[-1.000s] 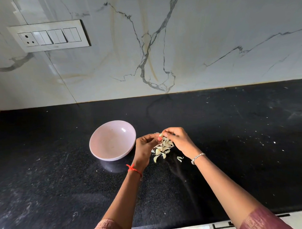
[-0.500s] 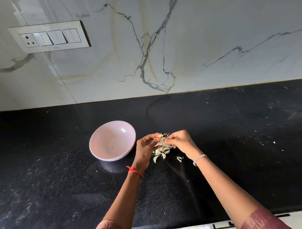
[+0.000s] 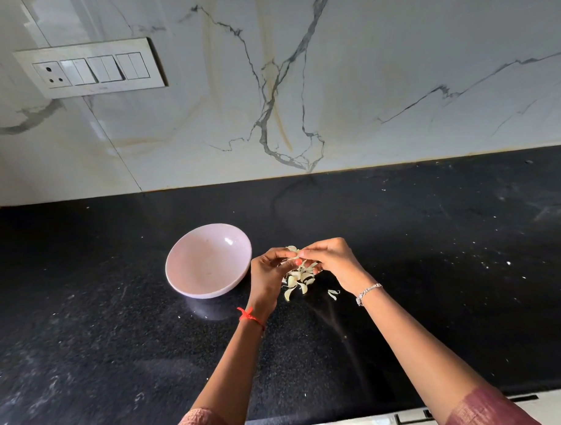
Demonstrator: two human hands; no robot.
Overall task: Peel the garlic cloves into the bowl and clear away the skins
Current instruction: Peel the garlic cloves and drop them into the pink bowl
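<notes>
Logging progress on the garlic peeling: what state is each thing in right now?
Bowl: upright on the counter, looks empty.
Garlic piece: pinched between both hands.
Garlic pile: loose on the counter under the hands; one bit lies apart.
Left hand: pinches the garlic piece.
Right hand: pinches the garlic piece.
Socket: nothing plugged in.
</notes>
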